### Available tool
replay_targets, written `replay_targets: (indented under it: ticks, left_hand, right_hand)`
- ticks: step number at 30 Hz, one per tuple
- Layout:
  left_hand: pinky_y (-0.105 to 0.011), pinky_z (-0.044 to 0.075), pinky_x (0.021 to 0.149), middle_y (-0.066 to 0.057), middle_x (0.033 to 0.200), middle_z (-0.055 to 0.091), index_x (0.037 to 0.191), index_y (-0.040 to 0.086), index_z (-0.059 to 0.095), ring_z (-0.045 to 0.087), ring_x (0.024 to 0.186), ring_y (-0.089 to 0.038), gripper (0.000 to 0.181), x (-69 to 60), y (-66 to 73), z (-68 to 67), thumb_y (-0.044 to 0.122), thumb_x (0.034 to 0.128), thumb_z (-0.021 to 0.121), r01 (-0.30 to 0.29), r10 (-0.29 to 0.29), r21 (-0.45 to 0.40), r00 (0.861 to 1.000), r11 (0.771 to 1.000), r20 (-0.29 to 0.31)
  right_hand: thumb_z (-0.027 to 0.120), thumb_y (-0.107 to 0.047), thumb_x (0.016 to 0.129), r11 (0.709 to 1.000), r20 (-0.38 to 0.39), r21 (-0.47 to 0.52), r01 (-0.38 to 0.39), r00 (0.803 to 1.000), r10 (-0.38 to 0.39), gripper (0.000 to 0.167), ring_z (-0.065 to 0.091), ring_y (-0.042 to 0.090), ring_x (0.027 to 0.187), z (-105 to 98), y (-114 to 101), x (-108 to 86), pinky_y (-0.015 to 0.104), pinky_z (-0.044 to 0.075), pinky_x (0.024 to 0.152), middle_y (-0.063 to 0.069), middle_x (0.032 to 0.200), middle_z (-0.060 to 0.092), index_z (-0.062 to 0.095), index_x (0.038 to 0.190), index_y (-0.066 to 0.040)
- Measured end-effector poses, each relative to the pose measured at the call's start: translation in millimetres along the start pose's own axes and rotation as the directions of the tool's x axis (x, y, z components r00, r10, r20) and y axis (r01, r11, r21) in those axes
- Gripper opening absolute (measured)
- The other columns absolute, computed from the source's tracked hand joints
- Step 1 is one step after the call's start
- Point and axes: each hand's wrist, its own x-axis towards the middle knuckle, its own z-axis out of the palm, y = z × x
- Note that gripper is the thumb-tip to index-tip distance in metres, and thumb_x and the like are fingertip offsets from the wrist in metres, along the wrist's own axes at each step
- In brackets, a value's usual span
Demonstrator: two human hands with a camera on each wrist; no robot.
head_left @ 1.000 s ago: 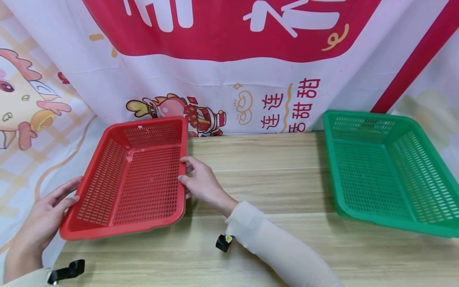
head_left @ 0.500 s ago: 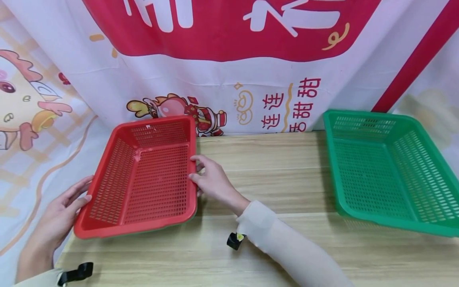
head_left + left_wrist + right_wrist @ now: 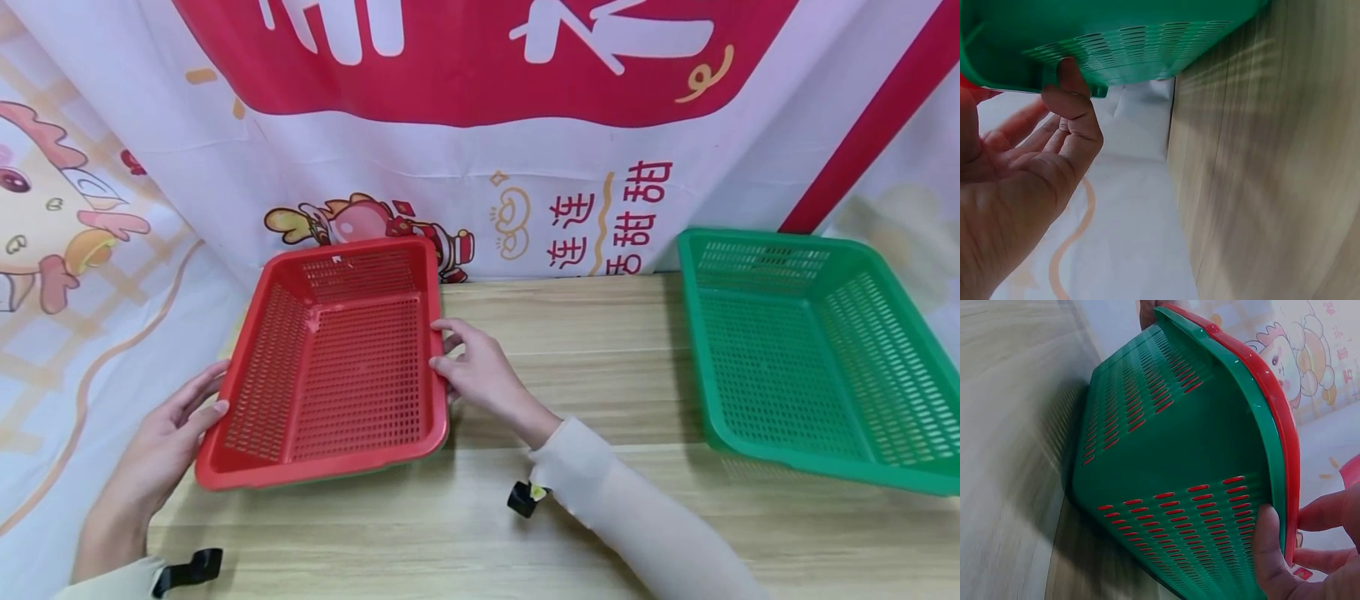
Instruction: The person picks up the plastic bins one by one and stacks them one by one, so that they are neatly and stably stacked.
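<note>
A red plastic basket (image 3: 352,375) with slotted walls sits nested inside a green basket (image 3: 1172,431), whose walls show in both wrist views. Their rims lie together, red above green. At the left side, my left hand (image 3: 161,446) grips the rims, thumb on top; in the left wrist view a finger is bent under the green rim (image 3: 1035,75). On the opposite side, my right hand (image 3: 487,371) pinches both rims between thumb and fingers. The right wrist view shows a digit (image 3: 1266,540) against the green wall and other fingers at the red rim. No contents are visible inside the red basket.
Another green basket (image 3: 776,375) stands at the right on the wooden table (image 3: 570,358). A printed cloth (image 3: 465,158) hangs behind the table and along its left side. Dark camera mounts (image 3: 522,498) stick out from the wrists.
Both hands have moved the nested red and green baskets steadily to the right, keeping their grip. The separate green basket at the right has stayed in place.
</note>
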Motion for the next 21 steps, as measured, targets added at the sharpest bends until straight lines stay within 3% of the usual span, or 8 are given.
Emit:
replay_targets:
  ticks: [4,14,21]
  left_hand:
    - [-0.01,0.057,0.087,0.021,0.143,0.052,0.166,0.015,0.031,0.062,0.116,0.012,0.062,1.2,2.4,11.7,0.01,0.1087,0.054,0.009,-0.009,0.033,1.0,0.999,-0.003]
    - [-0.015,0.06,0.084,0.014,0.148,0.049,0.167,0.017,0.03,0.065,0.113,0.01,0.064,3.1,10.4,44.2,0.02,0.1086,0.057,0.04,-0.038,0.112,0.999,0.993,-0.022]
    - [-0.015,0.059,0.089,-0.021,0.166,0.033,0.167,0.018,0.027,0.063,0.115,0.011,0.065,6.4,19.4,72.1,0.026,0.1096,0.055,0.054,-0.052,0.178,0.998,0.983,-0.02]
  right_hand:
    - [0.062,-0.003,0.101,1.0,-0.012,-0.012,-0.01,1.0,0.01,0.056,0.069,0.018,0.061,-10.1,1.6,-4.3,0.051,0.066,0.067,0.017,0.122,0.061,0.048,0.154,-0.01]
    - [0.061,-0.003,0.1,0.999,-0.059,-0.05,-0.005,0.998,0.002,0.053,0.071,0.018,0.067,-34.2,7.1,-15.4,0.036,0.065,0.062,0.017,0.122,0.061,0.052,0.151,-0.011]
    - [0.061,-0.004,0.098,0.997,-0.102,-0.072,-0.009,0.995,0.002,0.051,0.068,0.015,0.067,-54.5,11.7,-24.6,0.039,0.065,0.062,0.017,0.121,0.061,0.055,0.148,-0.012]
